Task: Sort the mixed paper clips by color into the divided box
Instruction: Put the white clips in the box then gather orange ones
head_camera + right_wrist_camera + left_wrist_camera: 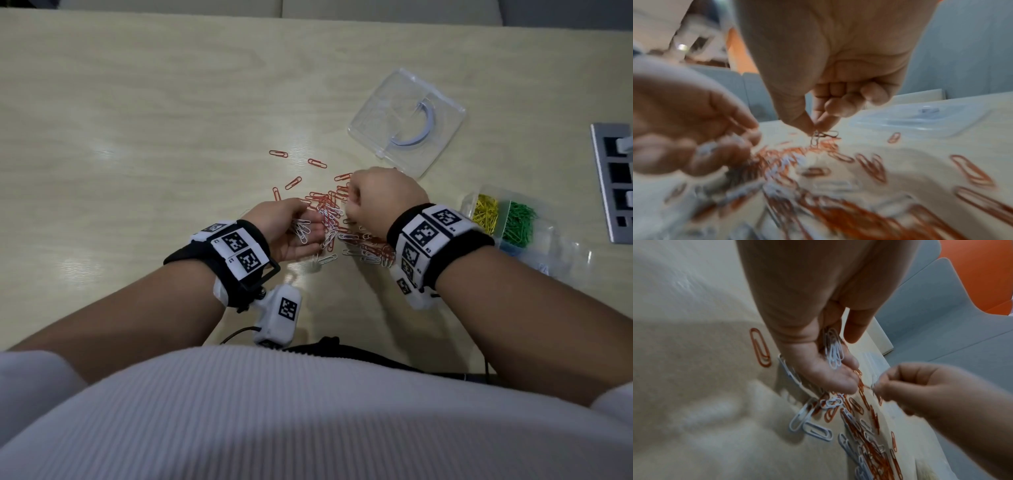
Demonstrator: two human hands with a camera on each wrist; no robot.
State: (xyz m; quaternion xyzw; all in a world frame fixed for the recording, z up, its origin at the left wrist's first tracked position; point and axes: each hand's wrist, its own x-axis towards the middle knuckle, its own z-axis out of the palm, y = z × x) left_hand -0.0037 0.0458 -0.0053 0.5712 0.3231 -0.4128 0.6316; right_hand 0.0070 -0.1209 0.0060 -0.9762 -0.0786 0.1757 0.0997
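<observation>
A mixed heap of red and white paper clips [337,222] lies at the middle of the table. My left hand [305,229] lies palm up at the heap's left edge, its fingers curled round a small bunch of white clips [833,352]. My right hand [349,209] hovers over the heap's right side, its thumb and forefinger pinching a pale clip [816,137] just above the pile; its other fingers are curled in. The divided box [548,240] stands to the right, with yellow clips [484,212], green clips [519,224] and some blue ones in separate compartments.
The clear lid [407,120] lies beyond the heap at the back right. A few single red clips [278,153] are scattered to the heap's far left. A grey socket panel [613,181] is set into the table at the right edge.
</observation>
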